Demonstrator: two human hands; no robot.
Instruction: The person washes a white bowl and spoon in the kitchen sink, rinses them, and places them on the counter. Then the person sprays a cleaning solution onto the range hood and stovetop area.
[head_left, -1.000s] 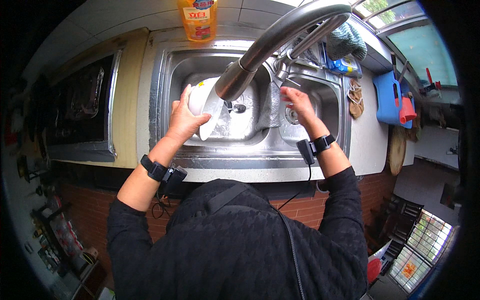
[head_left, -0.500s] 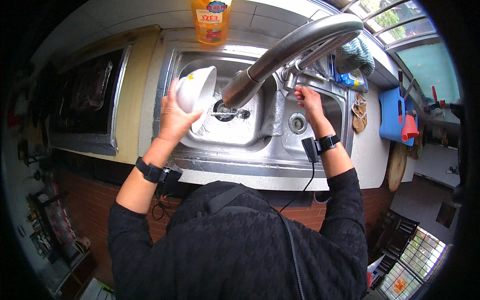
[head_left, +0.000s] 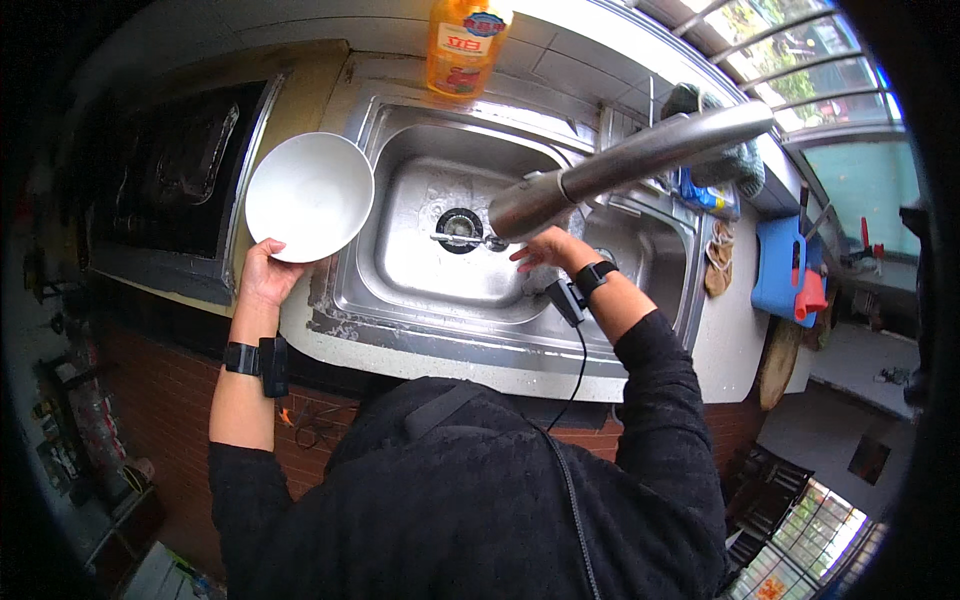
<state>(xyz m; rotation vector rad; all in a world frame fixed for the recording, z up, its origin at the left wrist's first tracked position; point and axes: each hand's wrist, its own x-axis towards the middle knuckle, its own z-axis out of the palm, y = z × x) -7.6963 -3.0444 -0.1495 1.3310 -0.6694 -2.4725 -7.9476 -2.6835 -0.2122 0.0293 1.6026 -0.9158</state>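
A white bowl [head_left: 310, 195] is in my left hand [head_left: 268, 275], which grips its near rim with the thumb on the inner side. The bowl's inside faces up, and it is held at the left of the sink, over the counter beside the stove. My right hand [head_left: 548, 252] is over the ridge between the two basins, just below the faucet spout [head_left: 530, 205]. Its fingers are stretched out and hold nothing. Under the spout lies the left basin [head_left: 400, 255] of the steel sink, wet, with a dark drain [head_left: 460, 228].
An orange detergent bottle [head_left: 465, 50] stands behind the sink. At the right are a brown glove-like cloth [head_left: 718, 262], a blue plastic container [head_left: 780, 260] and a blue packet [head_left: 705, 195]. On the left is a black stovetop [head_left: 180, 180]. A cable [head_left: 582, 370] hangs from my right wrist device.
My left hand has carried the bowl left out of the sink and turned its inside upward. My right hand has moved left from the faucet base toward the spout.
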